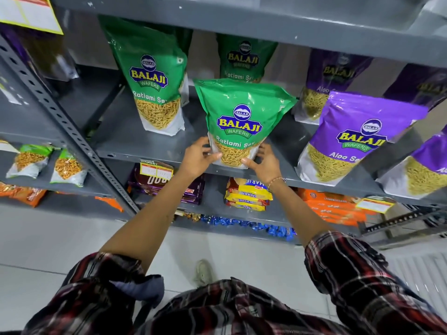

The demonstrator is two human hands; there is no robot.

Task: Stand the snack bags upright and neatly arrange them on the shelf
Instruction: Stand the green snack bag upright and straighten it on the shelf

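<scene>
A green Ratlami Sev bag (pixel 239 117) stands upright at the front edge of the grey shelf (pixel 135 141). My left hand (pixel 199 157) grips its lower left corner and my right hand (pixel 264 163) grips its lower right corner. To the left stands another green bag (pixel 154 78), upright. A third green bag (pixel 243 59) stands behind the held one, at the back. On the right, purple Aloo Sev bags stand upright: one at the front (pixel 350 139), one behind it (pixel 331 78), and one cut off by the right edge (pixel 425 170).
The shelf above (pixel 242 22) overhangs the bag tops. A slotted upright post (pixel 65 122) bounds the shelf on the left, with small snack packs (pixel 46 163) beyond it. Lower shelves hold biscuit packs (pixel 249 194) and orange packs (pixel 333 209). My shoe (pixel 204 272) is on the tiled floor.
</scene>
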